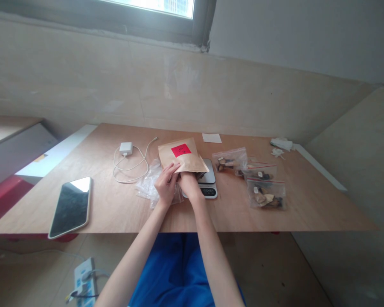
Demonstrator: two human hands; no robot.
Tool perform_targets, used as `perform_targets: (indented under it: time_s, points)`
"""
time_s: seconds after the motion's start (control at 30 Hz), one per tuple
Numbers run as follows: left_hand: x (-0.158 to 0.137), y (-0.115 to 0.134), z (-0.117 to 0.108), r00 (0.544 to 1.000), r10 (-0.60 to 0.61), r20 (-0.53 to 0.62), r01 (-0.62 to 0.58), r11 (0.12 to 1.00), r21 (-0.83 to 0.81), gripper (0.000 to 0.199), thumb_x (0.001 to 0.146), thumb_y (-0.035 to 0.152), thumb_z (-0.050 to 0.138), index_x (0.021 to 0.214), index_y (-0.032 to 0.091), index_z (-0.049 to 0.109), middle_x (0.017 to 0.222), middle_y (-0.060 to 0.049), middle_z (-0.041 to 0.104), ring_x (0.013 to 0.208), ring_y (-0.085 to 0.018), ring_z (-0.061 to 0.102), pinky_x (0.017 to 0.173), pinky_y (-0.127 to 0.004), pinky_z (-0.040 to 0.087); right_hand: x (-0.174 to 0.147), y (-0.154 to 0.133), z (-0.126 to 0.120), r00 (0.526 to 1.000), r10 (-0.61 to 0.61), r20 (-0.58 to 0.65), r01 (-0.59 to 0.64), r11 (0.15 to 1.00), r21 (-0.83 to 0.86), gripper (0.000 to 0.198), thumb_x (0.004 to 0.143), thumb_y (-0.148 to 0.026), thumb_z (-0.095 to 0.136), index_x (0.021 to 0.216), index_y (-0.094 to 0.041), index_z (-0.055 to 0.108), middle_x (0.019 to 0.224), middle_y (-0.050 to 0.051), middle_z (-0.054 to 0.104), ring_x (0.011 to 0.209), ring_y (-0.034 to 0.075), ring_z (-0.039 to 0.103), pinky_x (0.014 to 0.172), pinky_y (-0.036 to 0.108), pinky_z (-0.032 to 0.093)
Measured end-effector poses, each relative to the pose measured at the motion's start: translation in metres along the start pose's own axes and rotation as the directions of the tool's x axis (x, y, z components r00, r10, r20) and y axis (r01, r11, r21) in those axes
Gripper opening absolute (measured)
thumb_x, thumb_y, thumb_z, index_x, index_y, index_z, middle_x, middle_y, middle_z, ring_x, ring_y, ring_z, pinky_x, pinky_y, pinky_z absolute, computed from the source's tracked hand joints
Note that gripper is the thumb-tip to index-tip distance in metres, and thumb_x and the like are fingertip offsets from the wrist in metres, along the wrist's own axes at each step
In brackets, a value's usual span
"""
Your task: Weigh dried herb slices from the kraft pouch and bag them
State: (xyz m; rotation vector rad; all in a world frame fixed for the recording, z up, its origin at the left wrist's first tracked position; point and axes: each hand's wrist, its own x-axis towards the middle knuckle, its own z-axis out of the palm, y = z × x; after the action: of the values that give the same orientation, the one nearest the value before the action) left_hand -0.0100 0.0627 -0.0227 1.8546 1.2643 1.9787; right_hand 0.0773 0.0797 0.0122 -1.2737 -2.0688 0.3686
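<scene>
brown kraft paper pouch (182, 156) with a red label (181, 150), held near the middle of the desk (115, 213), over the near-left part of a small digital scale (208, 183). the pouch's long axis runs from its mouth at the hands up and away toward the wall; the sealed end points to the far side, tilted a little left. the mouth faces the person.

left hand (167, 184): fingers curled against the left lower edge of the pouch, gripping its rim. right hand (189, 184): its fingertips are hidden at the pouch mouth, seemingly inside it; how far they are spread cannot be told.

under and left of the left hand lies a heap of clear empty plastic bags (149, 183), touching the hand's underside. right of the scale, three clear zip bags with dark dried pieces (265, 194) lie in a loose row, just beside one another, apart from the pouch.

left of the pouch: a white charger with coiled cable (128, 160), near. farther left, a phone (71, 207) lies face up with its lower end overhanging the near desk edge. a white paper slip (211, 137) lies behind the scale; crumpled white paper (281, 145) sits at the far right corner.

open room: bare desk between phone and bags, and along the near edge right of the scale.
</scene>
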Motion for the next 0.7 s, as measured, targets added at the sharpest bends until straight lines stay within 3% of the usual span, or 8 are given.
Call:
perform_targets:
  time_s: [0.1, 0.2, 0.43, 0.6, 0.7]
  points:
    - [0.0, 0.0, 0.0, 1.0, -0.005, -0.002, 0.005, 1.0, -0.024, 0.024, 0.084, 0.018, 0.051, 0.104, 0.023, 0.064, 0.104, -0.003, 0.068, 0.107, -0.019, 0.059, 0.094, -0.038, 0.047, -0.011, -0.01, -0.009, 0.991, 0.136, 0.002, -0.136, 0.991, 0.014, 0.035, 0.087, -0.009, 0.037, 0.114, -0.015, 0.057, 0.111, 0.013, 0.063, 0.104, 0.023, 0.058, 0.098, 0.036, 0.04]
    - [0.0, 0.0, 0.001, 1.0, -0.012, 0.004, 0.012, 0.999, -0.037, 0.024, 0.085, 0.018, 0.05, 0.105, 0.022, 0.063, 0.105, -0.004, 0.068, 0.108, -0.019, 0.058, 0.094, -0.038, 0.047, -0.023, -0.016, -0.015, 0.983, 0.186, -0.012, -0.185, 0.983, 0.01, 0.03, 0.088, -0.012, 0.04, 0.11, -0.015, 0.061, 0.108, 0.014, 0.064, 0.099, 0.025, 0.059, 0.092, 0.035, 0.043]
    - [0.0, -0.001, 0.001, 1.0, -0.026, 0.01, 0.027, 0.998, -0.05, 0.023, 0.085, 0.022, 0.049, 0.104, 0.022, 0.064, 0.104, -0.004, 0.068, 0.108, -0.019, 0.059, 0.094, -0.039, 0.047, -0.044, -0.02, -0.017, 0.96, 0.189, -0.205, -0.197, 0.98, -0.019, 0.024, 0.087, -0.022, 0.048, 0.107, -0.019, 0.062, 0.107, 0.009, 0.061, 0.099, 0.025, 0.051, 0.09, 0.039, 0.042]
    - [0.0, 0.0, 0.001, 1.0, -0.025, 0.004, 0.025, 0.998, -0.053, 0.023, 0.085, 0.021, 0.05, 0.103, 0.022, 0.064, 0.104, -0.004, 0.068, 0.107, -0.019, 0.059, 0.094, -0.038, 0.047, -0.049, -0.021, -0.016, 0.967, 0.143, -0.21, -0.15, 0.989, -0.014, 0.022, 0.089, -0.02, 0.044, 0.097, -0.021, 0.064, 0.102, 0.006, 0.062, 0.094, 0.024, 0.05, 0.089, 0.039, 0.041]
    - [0.0, 0.001, 0.0, 1.0, -0.026, 0.005, 0.026, 0.999, -0.047, 0.023, 0.085, 0.02, 0.049, 0.104, 0.021, 0.064, 0.104, -0.004, 0.068, 0.108, -0.019, 0.058, 0.094, -0.038, 0.046, -0.052, -0.02, -0.02, 0.984, 0.093, -0.153, -0.096, 0.995, -0.016, 0.025, 0.089, -0.015, 0.042, 0.104, -0.02, 0.062, 0.108, 0.007, 0.06, 0.096, 0.025, 0.049, 0.091, 0.04, 0.04]
